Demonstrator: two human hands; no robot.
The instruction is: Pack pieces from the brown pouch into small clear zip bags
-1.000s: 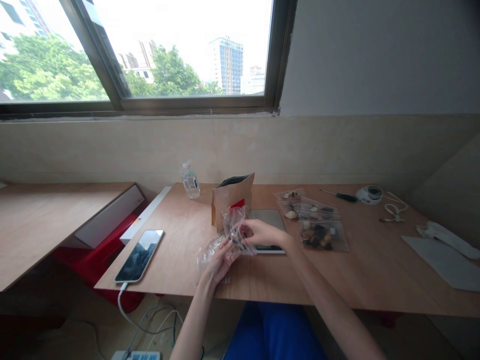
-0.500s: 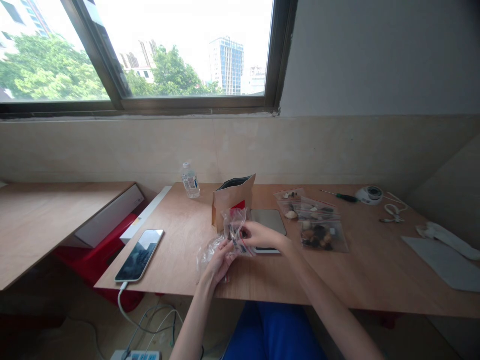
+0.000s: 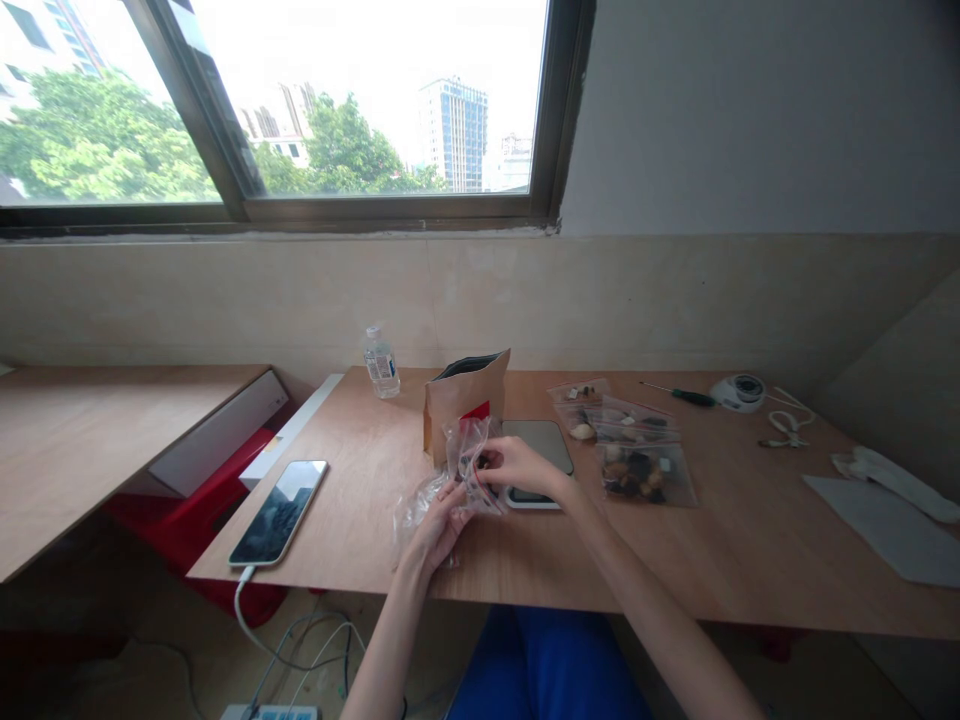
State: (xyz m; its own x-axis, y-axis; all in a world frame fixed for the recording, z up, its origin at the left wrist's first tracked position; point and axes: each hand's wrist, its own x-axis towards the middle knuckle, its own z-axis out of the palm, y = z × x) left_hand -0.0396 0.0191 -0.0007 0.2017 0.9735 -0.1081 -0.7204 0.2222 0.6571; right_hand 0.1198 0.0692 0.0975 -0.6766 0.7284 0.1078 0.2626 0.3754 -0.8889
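A clear zip bag (image 3: pixel 463 442) stands tilted in front of me, with my left hand (image 3: pixel 441 530) closed on its lower part. At the bag's open side is my right hand (image 3: pixel 519 466), its fingers pinched together partly inside the plastic. Something small and dark shows by those fingertips, too small to name. Under and beside my left hand lies more crumpled clear plastic (image 3: pixel 409 512). Just behind the zip bag stands an open brown paper pouch (image 3: pixel 457 405) with a red patch. A flat scale (image 3: pixel 541 438) sits beyond my right hand, partly covered by it.
Several filled zip bags (image 3: pixel 646 474) lie to the right. Behind them are a screwdriver (image 3: pixel 694 397) and a white dome camera (image 3: pixel 739 392) with its cable. A water bottle (image 3: pixel 382 368) stands at the back left; a phone (image 3: pixel 279 515) on a charging cable lies near the left edge.
My right hand has shifted slightly at the zip bag's mouth, and the plastic around its fingers has changed shape. My left hand stays in place.
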